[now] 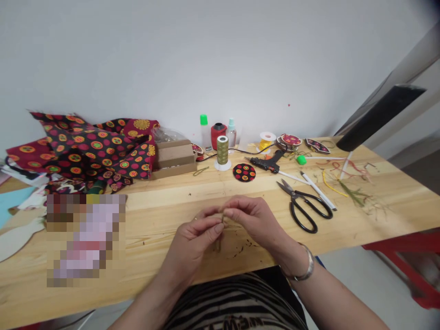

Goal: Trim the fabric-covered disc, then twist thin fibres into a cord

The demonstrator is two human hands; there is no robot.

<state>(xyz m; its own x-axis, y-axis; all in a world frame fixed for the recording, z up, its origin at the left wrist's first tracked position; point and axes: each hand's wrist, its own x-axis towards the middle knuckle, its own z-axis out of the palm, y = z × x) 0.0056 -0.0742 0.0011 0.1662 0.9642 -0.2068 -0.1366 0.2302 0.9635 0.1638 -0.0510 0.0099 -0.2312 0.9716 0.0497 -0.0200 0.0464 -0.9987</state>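
Watching the head view from my end and going from the left, I see a heap of dark patterned fabric [92, 146] with red and yellow rounds piled at the far left of the wooden table [378, 215], against the wall. Just right of it sits a low cardboard box [173, 158].

In front, near the table's close edge, the left hand [197, 233] is curled in, thumb and forefinger pressed narrow on a thin olive cord [220, 238]. The cord stands between the two hands, just above the wood, and its lower end hangs toward the table. I cannot tell how long it is, since the fingers cover its top.

Farther back, in line with the cord, an olive thread spool [222, 151] stands upright, with a green-capped bottle [204, 130] and a red spool [218, 133] behind it by the wall. A round fabric disc [244, 173] lies flat just right of the spool.

The right hand [254, 217] meets the left fingertip to fingertip, likewise closed tight on the cord's top; a metal bracelet [305, 268] circles its wrist.

Further right lie a black glue gun [270, 163], then black-handled scissors [304, 206] with blades pointing away, white pens [318, 190] just beside them, and loose threads [354, 195] scattered near the right end
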